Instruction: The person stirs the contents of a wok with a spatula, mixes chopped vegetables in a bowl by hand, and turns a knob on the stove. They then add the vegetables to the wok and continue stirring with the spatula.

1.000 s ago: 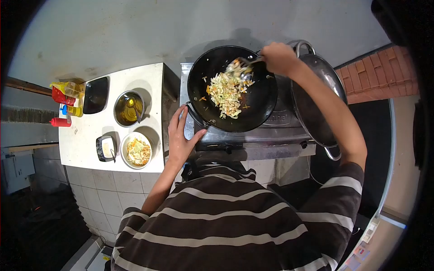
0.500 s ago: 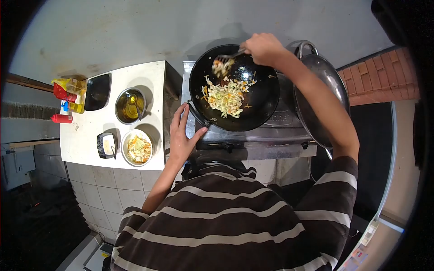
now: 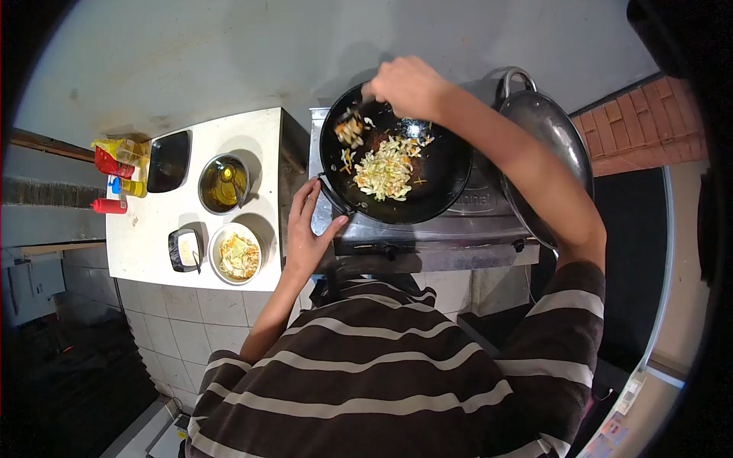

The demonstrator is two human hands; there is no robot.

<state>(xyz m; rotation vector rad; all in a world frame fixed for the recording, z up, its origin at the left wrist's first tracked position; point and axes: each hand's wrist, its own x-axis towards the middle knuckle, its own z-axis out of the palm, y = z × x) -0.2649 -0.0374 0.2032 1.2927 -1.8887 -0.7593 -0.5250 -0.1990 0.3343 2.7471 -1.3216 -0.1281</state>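
Note:
A black wok [image 3: 439, 187] sits on the metal stove, with chopped cabbage and carrot [image 3: 385, 169] heaped in its middle. My right hand [image 3: 405, 85] is closed round the handle of a spatula [image 3: 354, 114], above the wok's upper left side. Some vegetables lie on the spatula's head, which is blurred. At the wok's lower left, my left hand [image 3: 308, 237] has its fingers and thumb against the looped side handle [image 3: 333, 197], gripping it at the rim.
On the white table at the left are a metal bowl of oil [image 3: 222, 183], a bowl of vegetables [image 3: 236, 254], a small black container [image 3: 185, 250], a black tray [image 3: 169, 161] and a red bottle [image 3: 109, 206]. A large metal pan [image 3: 551, 133] stands right of the wok.
My right hand has moved left with the spatula, carrying vegetables toward the wok's left side. My left hand stays at the side handle. The view has shifted slightly.

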